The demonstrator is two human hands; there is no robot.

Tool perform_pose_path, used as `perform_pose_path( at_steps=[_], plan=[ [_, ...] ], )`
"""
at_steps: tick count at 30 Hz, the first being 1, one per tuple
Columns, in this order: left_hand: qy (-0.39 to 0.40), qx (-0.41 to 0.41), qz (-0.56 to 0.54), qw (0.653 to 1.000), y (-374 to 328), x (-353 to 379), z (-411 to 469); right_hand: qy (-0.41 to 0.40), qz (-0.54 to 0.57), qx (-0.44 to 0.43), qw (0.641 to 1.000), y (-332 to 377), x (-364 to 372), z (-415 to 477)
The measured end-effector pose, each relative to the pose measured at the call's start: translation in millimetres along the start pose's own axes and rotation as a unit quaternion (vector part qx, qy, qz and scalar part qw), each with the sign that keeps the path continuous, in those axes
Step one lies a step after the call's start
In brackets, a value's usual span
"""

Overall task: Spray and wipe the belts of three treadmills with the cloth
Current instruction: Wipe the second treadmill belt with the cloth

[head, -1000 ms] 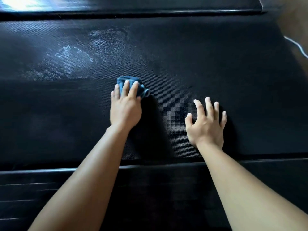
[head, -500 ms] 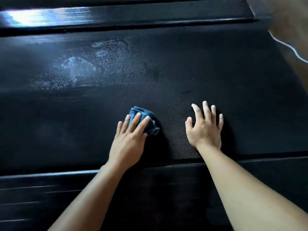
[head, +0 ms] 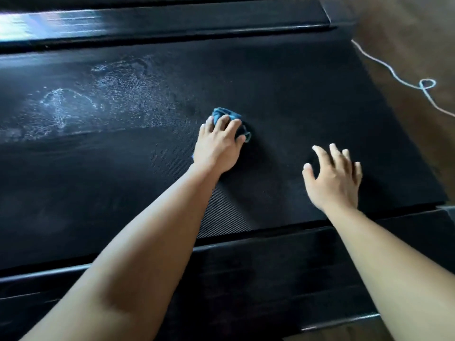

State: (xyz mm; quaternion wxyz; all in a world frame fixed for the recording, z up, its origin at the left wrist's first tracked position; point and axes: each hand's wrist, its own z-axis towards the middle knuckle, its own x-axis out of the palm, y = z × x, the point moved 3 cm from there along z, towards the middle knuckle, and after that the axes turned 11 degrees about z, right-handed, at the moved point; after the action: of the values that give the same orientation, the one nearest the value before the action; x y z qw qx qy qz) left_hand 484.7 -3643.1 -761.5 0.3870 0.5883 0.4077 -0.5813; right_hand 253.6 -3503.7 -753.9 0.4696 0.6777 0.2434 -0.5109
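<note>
Wet patch (head: 81,107): whitish droplets and smears on the dark belt (head: 283,82), toward 10 o'clock from the cloth.
Near side rail (head: 270,267): black strip along the belt's 6 o'clock edge, both forearms crossing it.
Left hand (head: 218,146): palm down on the belt near the middle of the view, fingers curved over the cloth and pressing it onto the surface.
Blue cloth (head: 226,114): bunched into a wad under the left fingers, showing at their 12 o'clock side and beside the thumb.
Right hand (head: 332,178): at 4 o'clock from the cloth, fingers spread and loose, holding nothing; blurred, so contact with the belt cannot be told.
White cord (head: 394,75): looped on the brown floor (head: 418,33), at 2 o'clock past the belt's end.
</note>
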Motion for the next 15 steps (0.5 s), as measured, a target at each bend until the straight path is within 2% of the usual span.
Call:
perform_pose_path(
  at_steps=[4,8,11,15],
  plan=[
    [-0.029,0.107,-0.004,0.994,-56,5,-21,0.008,-0.002,0.046,0.999,-18,1,7],
    [-0.034,0.152,-0.028,0.987,-51,9,-78,-0.004,-0.003,0.04,0.999,-19,8,5],
    [-0.036,0.121,-0.024,0.992,-14,11,-121,-0.024,0.0,0.034,0.999,-21,8,6],
    [-0.028,0.003,-0.015,0.999,44,10,-128,-0.028,0.003,0.031,0.999,-19,12,5]
  ],
)
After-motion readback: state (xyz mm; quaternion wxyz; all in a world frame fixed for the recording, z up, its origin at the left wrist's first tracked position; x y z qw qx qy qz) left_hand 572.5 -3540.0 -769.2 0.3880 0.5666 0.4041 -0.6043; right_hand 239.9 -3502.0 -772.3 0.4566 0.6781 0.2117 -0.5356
